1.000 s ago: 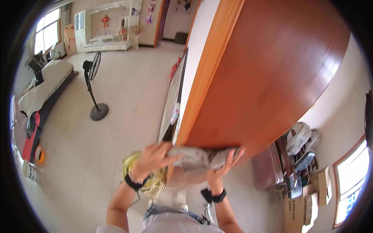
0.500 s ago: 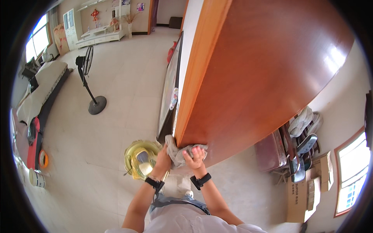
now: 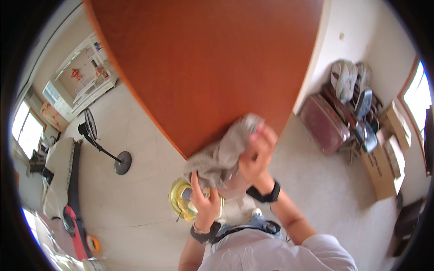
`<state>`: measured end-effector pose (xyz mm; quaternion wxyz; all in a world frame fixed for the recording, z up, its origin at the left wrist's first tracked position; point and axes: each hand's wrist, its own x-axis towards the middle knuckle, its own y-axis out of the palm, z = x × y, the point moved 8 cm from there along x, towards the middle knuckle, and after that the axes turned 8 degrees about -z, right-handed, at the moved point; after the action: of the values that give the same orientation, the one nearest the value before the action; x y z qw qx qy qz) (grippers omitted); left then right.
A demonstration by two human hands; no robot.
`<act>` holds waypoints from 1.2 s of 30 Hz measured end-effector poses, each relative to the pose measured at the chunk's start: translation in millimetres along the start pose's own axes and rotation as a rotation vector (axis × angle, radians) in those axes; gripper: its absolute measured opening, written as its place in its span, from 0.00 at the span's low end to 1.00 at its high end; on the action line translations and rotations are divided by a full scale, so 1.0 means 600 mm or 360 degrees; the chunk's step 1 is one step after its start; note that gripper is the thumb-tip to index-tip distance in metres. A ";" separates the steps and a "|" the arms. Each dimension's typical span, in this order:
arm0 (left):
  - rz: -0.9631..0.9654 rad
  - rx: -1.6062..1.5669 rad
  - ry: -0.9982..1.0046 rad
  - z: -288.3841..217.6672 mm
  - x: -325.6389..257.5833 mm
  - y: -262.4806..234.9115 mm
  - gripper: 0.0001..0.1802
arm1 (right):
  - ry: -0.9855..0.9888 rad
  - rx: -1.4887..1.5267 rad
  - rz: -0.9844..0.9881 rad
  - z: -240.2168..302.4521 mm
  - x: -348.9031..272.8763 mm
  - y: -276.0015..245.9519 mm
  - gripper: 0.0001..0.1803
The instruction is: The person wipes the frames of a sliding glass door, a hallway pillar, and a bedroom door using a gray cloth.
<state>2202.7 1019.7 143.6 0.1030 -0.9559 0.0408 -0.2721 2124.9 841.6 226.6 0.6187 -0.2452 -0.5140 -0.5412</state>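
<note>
A grey-brown cleaning cloth (image 3: pixel 224 156) is stretched and bunched across the lower end of a reddish-brown wooden door (image 3: pixel 212 67). My left hand (image 3: pixel 205 203) grips the cloth's lower left end, with the index finger lying along it and the thumb apart. At the upper right end, my right hand (image 3: pixel 258 156) holds the cloth with bent fingers, somewhat smeared by motion. Black bands circle both wrists. Partly hidden behind my left hand, a bin lined with a yellow bag (image 3: pixel 174 198) stands on the floor.
A black standing fan (image 3: pixel 122 162) is on the left, beyond it a white cabinet unit (image 3: pixel 95 95). To the right are a dark red suitcase (image 3: pixel 323 122), stacked chairs (image 3: pixel 364 104) and cardboard boxes (image 3: pixel 379 174). A long bench-like seat (image 3: pixel 58 167) lines the left side.
The view has turned so the door's broad face now lies ahead instead of its edge. The cloth is spread longer, and my right hand has moved up and to the right, away from the left.
</note>
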 end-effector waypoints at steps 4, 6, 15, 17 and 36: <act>0.0204 0.0017 0.0635 -0.137 0.046 0.070 0.32 | 0.0121 -0.0101 -0.0146 -0.034 0.154 -0.026 0.20; 0.0253 0.0029 0.0709 -0.166 0.050 0.101 0.31 | -0.0007 -0.0280 -0.0095 -0.039 0.172 -0.039 0.20; 0.0456 0.0354 0.0715 -0.033 -0.043 0.232 0.23 | 0.1294 0.0069 -0.0159 -0.297 -0.163 -0.144 0.21; 0.0609 0.0538 0.0678 0.042 -0.084 0.263 0.19 | 0.1704 -0.0150 0.0025 -0.313 -0.258 -0.168 0.16; 0.0783 0.0783 0.0049 0.189 -0.094 0.146 0.19 | 0.1716 -0.0569 0.1803 -0.267 -0.559 -0.074 0.11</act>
<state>2212.7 961.5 1.3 0.3922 -0.8597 0.2048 -0.2552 2181.9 830.7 -143.2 0.9139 -0.2690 0.1527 -0.2629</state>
